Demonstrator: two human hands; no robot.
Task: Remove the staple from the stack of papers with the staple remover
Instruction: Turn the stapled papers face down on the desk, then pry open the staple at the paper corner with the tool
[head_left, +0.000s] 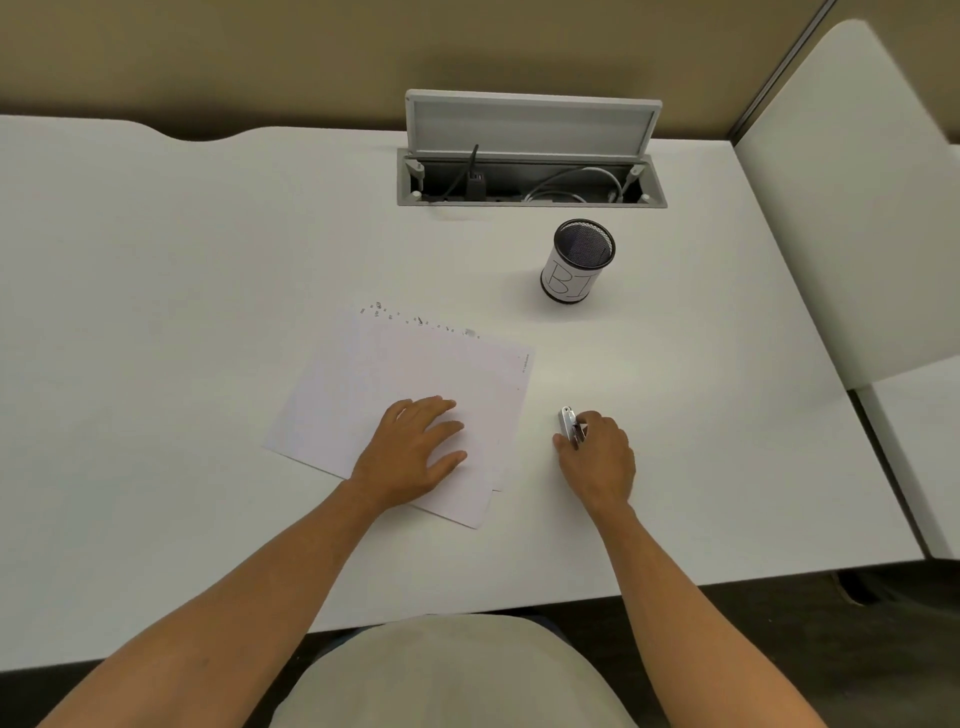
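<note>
A stack of white papers (395, 374) lies slightly askew on the white desk (208, 312), sheets fanned at the near right corner. My left hand (413, 449) rests flat on its near part, fingers spread. To the right of the stack, my right hand (597, 460) is closed around a small metal staple remover (568, 422) that sits at desk level; its silver end sticks out past my fingers. The staple itself is too small to make out.
A black mesh pen cup (576, 262) with a white label stands behind the papers to the right. An open cable box (530, 156) with its lid raised sits at the desk's back. A second white desk (857, 208) adjoins on the right.
</note>
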